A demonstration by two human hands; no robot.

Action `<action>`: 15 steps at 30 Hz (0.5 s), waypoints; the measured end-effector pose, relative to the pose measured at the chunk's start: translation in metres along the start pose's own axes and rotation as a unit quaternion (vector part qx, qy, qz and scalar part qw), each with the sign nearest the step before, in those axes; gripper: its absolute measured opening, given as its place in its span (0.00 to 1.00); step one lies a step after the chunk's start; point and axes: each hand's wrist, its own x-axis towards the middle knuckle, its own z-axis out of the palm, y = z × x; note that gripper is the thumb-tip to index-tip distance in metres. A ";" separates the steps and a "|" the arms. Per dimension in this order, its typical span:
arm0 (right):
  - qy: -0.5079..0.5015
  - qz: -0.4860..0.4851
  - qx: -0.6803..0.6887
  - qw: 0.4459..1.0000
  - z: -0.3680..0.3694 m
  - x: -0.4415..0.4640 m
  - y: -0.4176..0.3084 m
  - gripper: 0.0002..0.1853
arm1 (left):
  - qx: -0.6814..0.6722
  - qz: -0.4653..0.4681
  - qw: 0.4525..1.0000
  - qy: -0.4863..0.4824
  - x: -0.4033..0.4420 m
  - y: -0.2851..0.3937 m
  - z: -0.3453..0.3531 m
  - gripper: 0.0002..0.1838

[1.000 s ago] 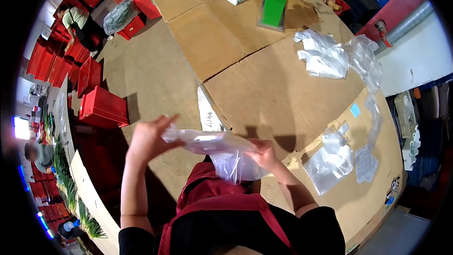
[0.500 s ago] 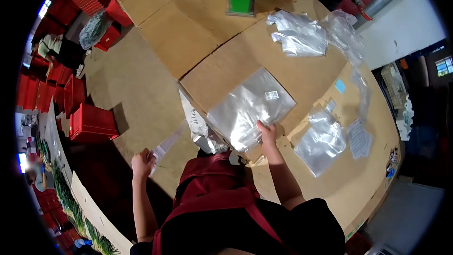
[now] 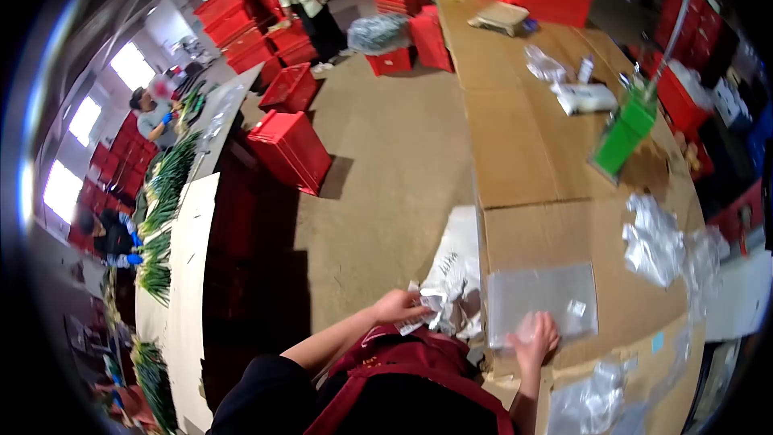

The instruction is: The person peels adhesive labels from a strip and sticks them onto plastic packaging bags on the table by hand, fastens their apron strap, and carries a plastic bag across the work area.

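My left hand (image 3: 398, 306) is closed on a pale strip of labels (image 3: 412, 325), beside a crumpled white sack (image 3: 452, 278) at the table's near left edge. Clear plastic bags (image 3: 535, 288) lie flat on the cardboard-covered table, with a small white label (image 3: 576, 308) on top. My right hand (image 3: 535, 338) is at their front edge, its fingers bent and pressed onto the film; whether it pinches one bag or several I cannot tell.
More clear film (image 3: 651, 242) and loose bags (image 3: 586, 403) lie to the right. A green metal stand (image 3: 625, 138) rises farther back. Red crates (image 3: 290, 149) stand on the floor. At left, people work along a bench with green onions (image 3: 165, 185).
The view has swung left and up. My left hand has brought the label strip in to the white sack. My right hand has stayed at the bags, its fingers now bent over them.
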 end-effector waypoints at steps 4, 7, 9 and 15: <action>0.003 -0.062 -0.039 0.997 0.016 0.001 0.004 0.24 | -0.003 0.025 0.999 -0.020 -0.005 -0.006 0.002 0.16; 0.043 -0.051 -0.022 0.997 0.031 0.004 0.020 0.14 | -0.027 0.013 1.000 -0.004 -0.014 -0.006 0.002 0.15; 0.086 -0.074 -0.010 0.994 0.036 0.005 0.026 0.11 | -0.037 -0.027 0.999 0.004 -0.019 -0.002 0.002 0.15; 0.055 -0.089 -0.033 0.994 0.021 0.007 0.006 0.06 | -0.234 0.004 0.972 -0.014 -0.011 -0.006 0.015 0.16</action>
